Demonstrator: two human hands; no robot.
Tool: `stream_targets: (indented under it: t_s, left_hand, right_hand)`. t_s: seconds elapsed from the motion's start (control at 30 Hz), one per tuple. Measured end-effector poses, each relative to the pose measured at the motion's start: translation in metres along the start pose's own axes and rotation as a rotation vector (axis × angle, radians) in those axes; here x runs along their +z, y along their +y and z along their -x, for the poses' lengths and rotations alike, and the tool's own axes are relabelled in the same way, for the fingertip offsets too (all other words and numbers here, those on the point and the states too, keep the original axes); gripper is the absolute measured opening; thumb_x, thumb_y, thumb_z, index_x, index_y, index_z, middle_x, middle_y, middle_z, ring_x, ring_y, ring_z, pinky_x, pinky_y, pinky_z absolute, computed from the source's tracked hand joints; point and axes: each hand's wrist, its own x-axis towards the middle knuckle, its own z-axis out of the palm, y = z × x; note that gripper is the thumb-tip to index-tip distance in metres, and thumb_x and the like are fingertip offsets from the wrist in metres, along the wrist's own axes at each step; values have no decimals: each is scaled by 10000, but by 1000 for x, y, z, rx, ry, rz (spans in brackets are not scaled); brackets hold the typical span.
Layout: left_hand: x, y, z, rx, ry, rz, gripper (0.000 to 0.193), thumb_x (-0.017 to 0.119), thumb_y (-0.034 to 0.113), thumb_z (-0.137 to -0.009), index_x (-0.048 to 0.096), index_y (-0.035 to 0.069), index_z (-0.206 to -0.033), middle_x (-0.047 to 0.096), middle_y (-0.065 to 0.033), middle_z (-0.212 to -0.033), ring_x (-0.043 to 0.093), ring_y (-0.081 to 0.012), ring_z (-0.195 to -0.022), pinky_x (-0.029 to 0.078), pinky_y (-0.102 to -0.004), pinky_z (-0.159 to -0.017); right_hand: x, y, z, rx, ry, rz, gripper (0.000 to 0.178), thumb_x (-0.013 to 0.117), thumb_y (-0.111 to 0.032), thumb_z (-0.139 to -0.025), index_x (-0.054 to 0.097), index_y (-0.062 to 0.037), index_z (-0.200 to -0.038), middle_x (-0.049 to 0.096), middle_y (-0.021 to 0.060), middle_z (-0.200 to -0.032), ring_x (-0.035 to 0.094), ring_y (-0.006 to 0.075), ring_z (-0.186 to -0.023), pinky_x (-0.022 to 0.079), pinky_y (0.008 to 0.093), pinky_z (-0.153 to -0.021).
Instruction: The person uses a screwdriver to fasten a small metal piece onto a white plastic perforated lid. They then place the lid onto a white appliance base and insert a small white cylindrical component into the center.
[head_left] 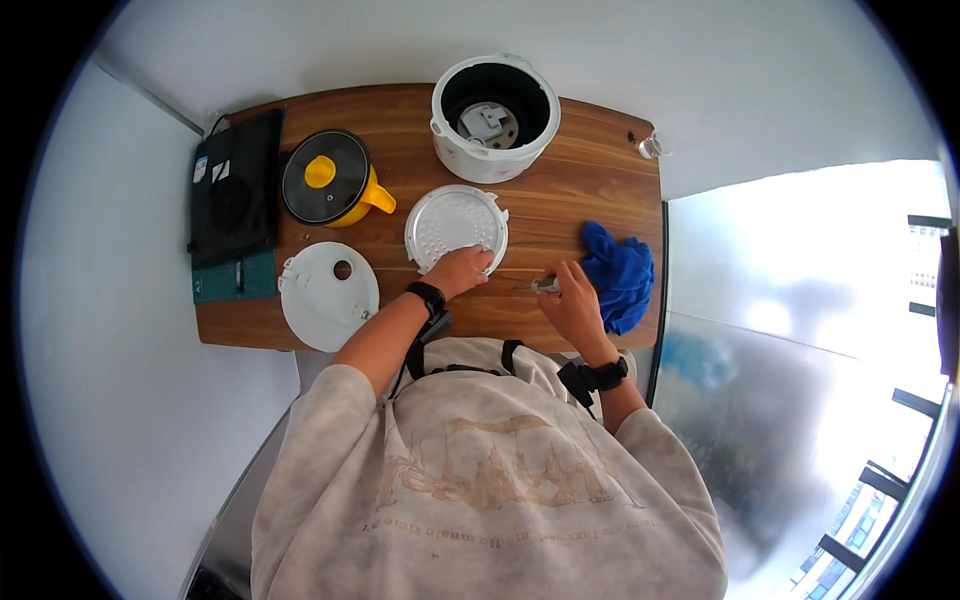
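My left hand (462,272) is closed at the near right rim of a round white lid plate (450,222), which has a dimpled silvery middle and small tabs on its edge. Its fingertips press on that rim. To the right, my right hand (575,308) pinches a small grey-white piece (546,285) just above the table; its exact kind is too small to tell. Beyond the plate stands a white cooker body (480,162), open at the top, with a dark inside and a pale fitting at its bottom. A white round cover (318,297) with a hole lies left of my left hand.
A yellow pot with a dark lid (336,190) stands on the wooden table (580,160) at the left, handle pointing right. Beside it lie a black flat device (235,190) and a green cutting mat (255,276). A blue cloth (618,278) and a clear cup (655,146) are at the right.
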Motion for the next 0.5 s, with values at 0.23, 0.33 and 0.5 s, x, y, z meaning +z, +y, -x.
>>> stream_targets:
  t_s: [0.23, 0.33, 0.5]
  left_hand:
    - [17, -7, -11, 77, 107, -224, 109, 658, 121, -853, 597, 36, -881, 615, -153, -861, 648, -370, -825, 541, -451, -730]
    - [19, -6, -10, 64, 88, -269, 105, 639, 131, -867, 604, 33, -856, 616, -166, -857, 654, -367, -812, 548, -450, -723]
    - [21, -9, -10, 90, 112, -287, 120, 633, 142, -872, 607, 28, -843, 614, -169, -838, 664, -354, -795, 561, -442, -702]
  right_hand:
    - [-7, 2, 4, -3, 12, -6, 298, 673, -56, -785, 569, -40, -1065, 587, 177, -1017, 625, 410, -918, 519, 471, -782]
    - [-7, 6, 3, 5, 10, -23, 296, 676, -58, -784, 572, -41, -1061, 590, 175, -1014, 625, 411, -916, 519, 472, -782]
    - [-3, 9, 1, -21, 13, -3, 295, 683, -58, -775, 578, -37, -1049, 597, 173, -993, 628, 404, -916, 524, 457, -786]
